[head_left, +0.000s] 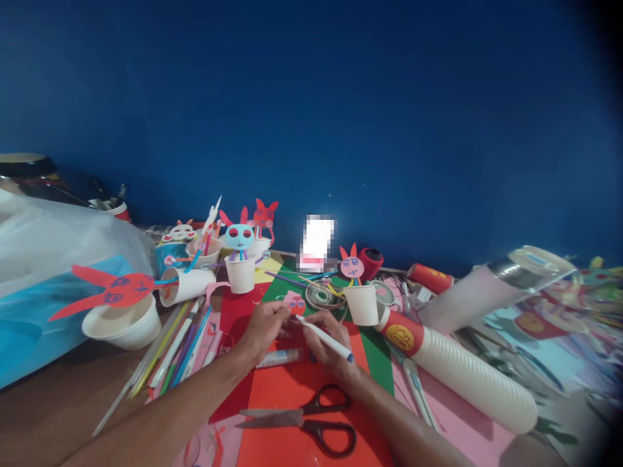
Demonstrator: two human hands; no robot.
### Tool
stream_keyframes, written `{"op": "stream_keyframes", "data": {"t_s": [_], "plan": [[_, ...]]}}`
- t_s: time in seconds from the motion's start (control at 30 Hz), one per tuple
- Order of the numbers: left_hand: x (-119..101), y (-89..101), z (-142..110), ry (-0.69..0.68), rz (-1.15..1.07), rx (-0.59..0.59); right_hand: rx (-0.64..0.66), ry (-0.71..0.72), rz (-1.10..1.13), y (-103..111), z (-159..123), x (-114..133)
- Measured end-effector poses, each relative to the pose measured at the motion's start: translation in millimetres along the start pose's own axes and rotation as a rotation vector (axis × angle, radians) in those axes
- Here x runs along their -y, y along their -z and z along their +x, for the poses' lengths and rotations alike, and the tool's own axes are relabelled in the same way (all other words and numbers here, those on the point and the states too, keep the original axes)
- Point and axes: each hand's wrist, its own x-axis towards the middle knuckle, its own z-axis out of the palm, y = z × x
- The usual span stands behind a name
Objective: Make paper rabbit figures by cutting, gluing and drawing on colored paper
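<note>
A small red paper cutout (296, 306) with drawn eyes is pinched in my left hand (267, 327). My right hand (331, 340) grips a white marker pen (327, 337) with a blue end, its tip close to or touching the cutout. Behind the cutout shows a bit of pink paper (291, 296). Below my hands, black-handled scissors (306, 418) lie with blades slightly apart on orange paper (277, 447). A tube (280, 357) lies just under my hands, partly hidden by them.
Paper cups with paper rabbit heads stand around: a blue one (239, 237), a pink one (351, 266), and a red one (127, 290) leaning left. A stack of paper cups (467, 373) lies right, beside a cutter knife (418, 392). Straws (182, 344) lie left. A lit phone (318, 243) stands behind.
</note>
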Motion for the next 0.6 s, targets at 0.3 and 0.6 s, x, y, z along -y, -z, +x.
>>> {"op": "stream_keyframes", "data": {"t_s": [0.3,0.6], "plan": [[0.3,-0.4,0.5,0.004,-0.007,-0.005,-0.009,0.017,-0.007,-1.4,1.6,0.0],[1.2,-0.2,1.8,0.005,-0.006,-0.015,0.004,0.003,-0.024,-2.6,0.7,-2.3]]}}
